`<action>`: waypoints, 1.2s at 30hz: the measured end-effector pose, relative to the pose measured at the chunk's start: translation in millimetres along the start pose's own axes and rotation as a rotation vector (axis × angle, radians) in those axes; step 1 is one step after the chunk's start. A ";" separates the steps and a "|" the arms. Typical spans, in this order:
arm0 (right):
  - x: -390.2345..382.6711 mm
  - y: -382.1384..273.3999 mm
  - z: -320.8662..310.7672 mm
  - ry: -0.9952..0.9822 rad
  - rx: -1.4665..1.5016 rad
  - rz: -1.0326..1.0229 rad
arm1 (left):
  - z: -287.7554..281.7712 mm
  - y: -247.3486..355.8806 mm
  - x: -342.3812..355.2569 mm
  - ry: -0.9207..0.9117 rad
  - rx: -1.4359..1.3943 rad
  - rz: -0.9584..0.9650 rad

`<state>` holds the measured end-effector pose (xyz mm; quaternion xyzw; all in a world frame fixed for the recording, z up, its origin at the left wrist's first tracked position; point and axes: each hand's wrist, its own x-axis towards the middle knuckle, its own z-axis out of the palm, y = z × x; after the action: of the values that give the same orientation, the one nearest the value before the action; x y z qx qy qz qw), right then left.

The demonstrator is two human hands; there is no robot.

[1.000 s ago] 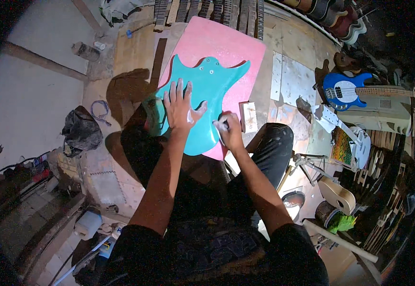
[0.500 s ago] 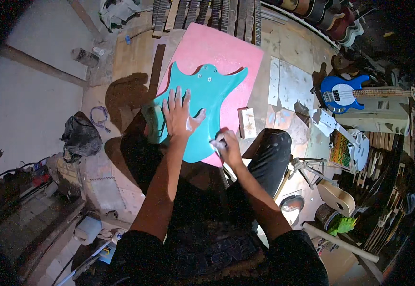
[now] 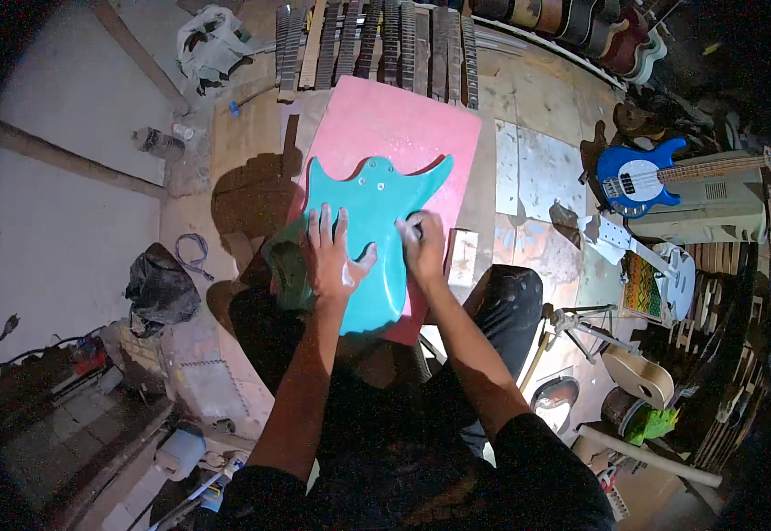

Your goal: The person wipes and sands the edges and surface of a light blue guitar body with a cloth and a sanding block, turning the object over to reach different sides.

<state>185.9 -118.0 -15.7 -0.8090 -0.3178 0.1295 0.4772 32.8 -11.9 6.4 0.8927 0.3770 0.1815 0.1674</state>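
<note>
A teal electric guitar body (image 3: 378,283) lies flat, its two horns pointing away from me and a few holes near its far end. Under it is a pink board (image 3: 394,115). My left hand (image 3: 334,258) rests on the body's left half with the fingers spread. Along the right edge, near the waist, my right hand (image 3: 424,250) is closed, its curled fingertips against the rim. Whatever those fingers pinch is too small and shaded to name. Beside the board, by my right knee, sits a pale rectangular block (image 3: 462,255).
Several guitar necks (image 3: 372,44) lie in a row beyond the board. To the right are a blue bass guitar (image 3: 638,180), a metal stand (image 3: 585,327) and an acoustic guitar body (image 3: 638,376). A black plastic bag (image 3: 162,288) and a coiled cable (image 3: 192,255) lie on the left.
My right hand has slid away from me along the body's right edge, from the near end up to the waist. My left hand stays spread on top. The whole view has tilted slightly.
</note>
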 end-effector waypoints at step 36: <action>61.1 18.8 4.1 0.226 0.092 0.189 | 17.7 -7.1 -4.3 -0.023 -0.132 -0.037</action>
<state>237.9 -82.6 -28.1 -0.8220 -0.1782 0.0962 0.5323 33.7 -13.3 -13.0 0.8747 0.3784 0.1924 0.2336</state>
